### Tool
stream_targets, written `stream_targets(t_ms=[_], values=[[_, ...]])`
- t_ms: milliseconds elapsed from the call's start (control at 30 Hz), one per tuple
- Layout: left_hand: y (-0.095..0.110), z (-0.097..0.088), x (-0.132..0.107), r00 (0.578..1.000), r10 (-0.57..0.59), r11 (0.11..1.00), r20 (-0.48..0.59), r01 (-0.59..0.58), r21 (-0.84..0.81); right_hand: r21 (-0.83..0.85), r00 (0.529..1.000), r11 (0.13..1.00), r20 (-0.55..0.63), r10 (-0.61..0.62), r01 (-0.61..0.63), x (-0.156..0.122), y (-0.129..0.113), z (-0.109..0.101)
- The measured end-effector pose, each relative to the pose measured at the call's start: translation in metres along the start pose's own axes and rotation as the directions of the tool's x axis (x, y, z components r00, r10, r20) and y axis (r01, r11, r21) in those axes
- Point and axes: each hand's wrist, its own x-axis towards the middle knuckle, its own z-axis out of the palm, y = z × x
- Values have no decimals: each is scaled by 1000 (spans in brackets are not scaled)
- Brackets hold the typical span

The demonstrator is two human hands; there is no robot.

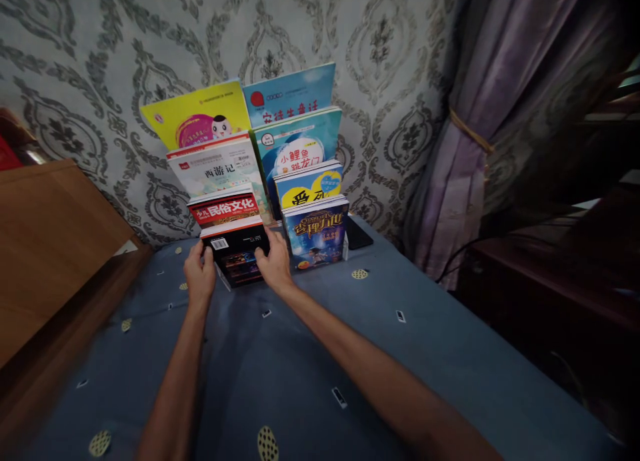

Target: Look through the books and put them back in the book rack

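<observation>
A black book (235, 247) with a barcode label stands upright at the front of the left row of books. My left hand (199, 272) grips its left edge, and my right hand (275, 257) holds its right edge, thumb on the cover. Behind it rise a red book (225, 209), a pale book (220, 171) and a yellow book (200, 114). In the right row, a dark blue book (317, 237) is in front, then a yellow-and-blue book (310, 189), a teal book (300, 144) and a light blue book (290, 94).
The books stand on a blue cloth-covered surface (300, 354) against a patterned wall (380, 61). A flat black object (359, 234) lies right of the books. A wooden panel (55, 241) is at left; a tied purple curtain (455, 174) hangs at right.
</observation>
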Motion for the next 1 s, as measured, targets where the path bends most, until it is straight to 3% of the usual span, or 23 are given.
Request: stream_targets(t_ms=[600,767,900,933,1000], values=[[-6,5,-2,999,-42,993,-17,40,-110,-65,999,998,36,-2,4,2,0,-4],[-3,1,0,998,-57,987,18,59,-148,9,999,1000,-37,-16,17,4,-6,-10],[0,-5,4,995,-92,975,-27,85,-204,234,990,965,-106,-97,119,14,-54,-39],[3,-8,7,993,-112,971,-46,99,-219,331,989,932,-62,-135,148,13,-69,-53],[16,-18,13,986,-148,959,-73,125,-255,515,959,846,146,-244,137,-3,-92,-90]])
